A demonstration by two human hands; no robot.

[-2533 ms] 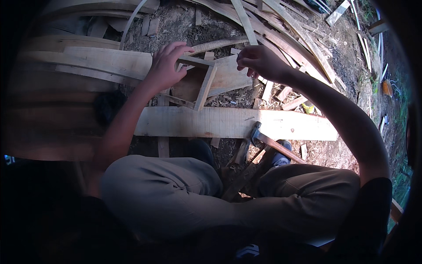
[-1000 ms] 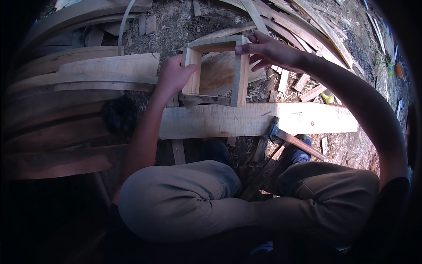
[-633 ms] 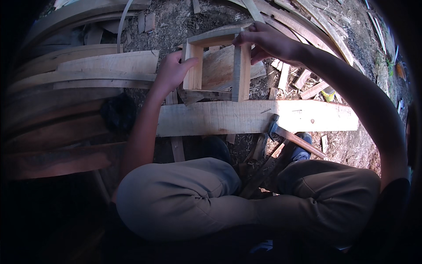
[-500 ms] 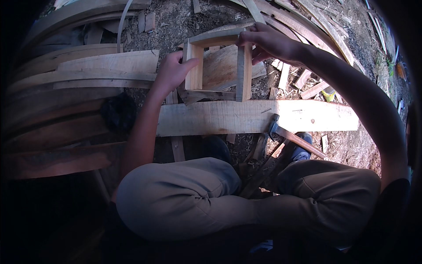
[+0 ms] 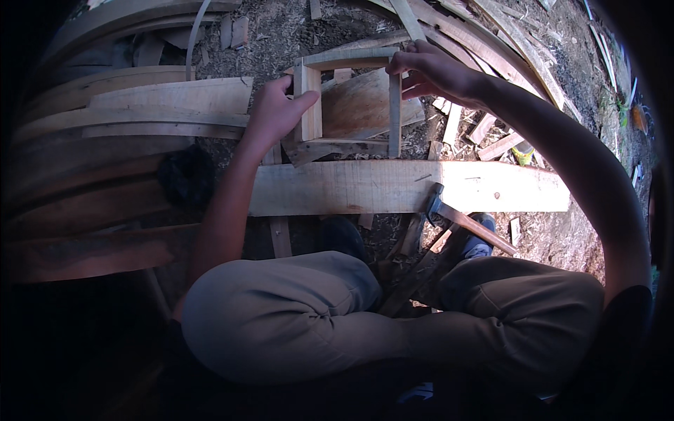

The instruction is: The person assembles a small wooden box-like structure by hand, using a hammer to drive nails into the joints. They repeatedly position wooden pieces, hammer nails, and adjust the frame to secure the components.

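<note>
- Where the ground is strewn with scraps [image 5: 500, 145] and shavings, a pale plank [image 5: 337, 187] lies crosswise between the person's knees [image 5: 246, 309] and the frame [image 5: 309, 121].
- A hammer [image 5: 472, 228] rests slantwise, its head overlapping the plank's near edge, its handle running toward the right shoe [image 5: 479, 244].
- Long boards [image 5: 172, 97] crowd the left side, with a black bundle [image 5: 186, 177] among them.
- A loose board [image 5: 358, 105] shows through the frame's opening, beyond the plank.
- The open wooden frame sits just past the plank, between the two hands; whether they touch is unclear.
- The left hand [image 5: 274, 116] grips its left side, thumb over the inner face, fingers bent round the outside.
- The right hand [image 5: 437, 72] holds the far right corner with fingertips, the other fingers loosely curled.
</note>
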